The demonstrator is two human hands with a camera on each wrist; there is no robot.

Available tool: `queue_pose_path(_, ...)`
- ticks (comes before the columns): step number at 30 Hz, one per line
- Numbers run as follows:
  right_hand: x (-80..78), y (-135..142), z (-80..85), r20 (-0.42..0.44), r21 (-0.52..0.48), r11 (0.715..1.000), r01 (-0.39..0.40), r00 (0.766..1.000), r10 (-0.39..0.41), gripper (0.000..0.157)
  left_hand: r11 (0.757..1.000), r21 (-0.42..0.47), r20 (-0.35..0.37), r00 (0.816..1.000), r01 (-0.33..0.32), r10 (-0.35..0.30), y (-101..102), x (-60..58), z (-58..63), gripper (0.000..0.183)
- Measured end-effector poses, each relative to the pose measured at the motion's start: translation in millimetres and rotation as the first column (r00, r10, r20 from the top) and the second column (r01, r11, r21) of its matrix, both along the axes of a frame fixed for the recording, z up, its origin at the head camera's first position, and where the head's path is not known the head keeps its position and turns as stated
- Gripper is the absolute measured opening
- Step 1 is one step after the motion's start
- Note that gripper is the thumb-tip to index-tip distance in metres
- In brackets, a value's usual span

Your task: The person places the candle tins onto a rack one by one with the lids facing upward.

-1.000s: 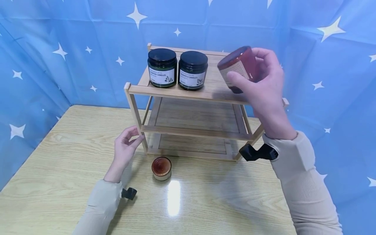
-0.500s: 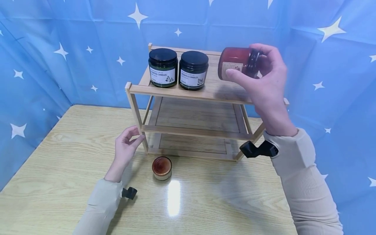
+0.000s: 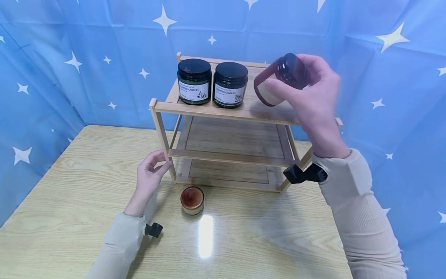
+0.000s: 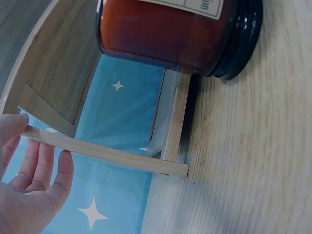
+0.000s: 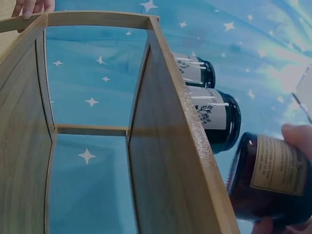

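At a three-tier wooden rack (image 3: 230, 135), we see a person's right hand (image 3: 315, 99) holding a dark red jar (image 3: 283, 73) above the top shelf, the thumb along its label and the fingers bent round the far side, partly hidden. The jar sits between thumb and fingers, to the left of the palm, tilted with its black lid toward the fingers and its base pointing down and left. Just beside it, well within our view, two dark green candle jars (image 3: 230, 84) stand upright side by side on that shelf, their white labels facing out. Lower down, we find the left hand (image 3: 148, 172) pinching the rack's left front leg (image 3: 161, 130) between thumb and fingertips. Near that hand, an amber jar (image 3: 192, 199) stands lid-down on the wood-grain table (image 3: 87, 186), touched by neither hand. A star-patterned blue curtain (image 3: 115, 46) hangs behind.
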State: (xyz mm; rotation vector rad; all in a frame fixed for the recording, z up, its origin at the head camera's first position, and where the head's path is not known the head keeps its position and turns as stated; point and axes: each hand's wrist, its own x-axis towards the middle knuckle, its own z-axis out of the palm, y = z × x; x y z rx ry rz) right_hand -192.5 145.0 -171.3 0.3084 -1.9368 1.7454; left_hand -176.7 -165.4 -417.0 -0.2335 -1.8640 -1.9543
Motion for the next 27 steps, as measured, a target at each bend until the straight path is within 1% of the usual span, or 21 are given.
queue_pose_path(6,-4.5,-5,-0.9,0.039,0.141,0.990,0.013,0.999,-0.019,0.051,1.000,0.002,0.004,1.000,-0.007,0.007,0,-0.2,0.2,0.031)
queue_pose_path(9,-8.1,-6,-2.3,0.046,0.214,0.976,0.042,0.998,-0.053,0.056,1.000,0.003,0.002,1.000,-0.007,0.007,0,-0.1,0.3,0.031)
queue_pose_path(15,-15.5,-6,-5.3,0.064,0.312,0.948,0.065,0.994,-0.089,0.066,1.000,0.003,0.002,1.000,-0.004,0.004,1,-0.2,0.1,0.032)
queue_pose_path(20,-20.6,-7,-8.8,0.072,0.379,0.921,0.087,0.990,-0.123,0.073,1.000,0.007,0.002,1.000,-0.002,0.002,1,-0.6,-0.4,0.032)
queue_pose_path(27,-21.6,-10,-10.3,0.102,0.423,0.903,0.079,0.986,-0.134,0.074,1.000,0.005,-0.005,1.000,0.005,-0.005,0,-0.9,-1.2,0.031)
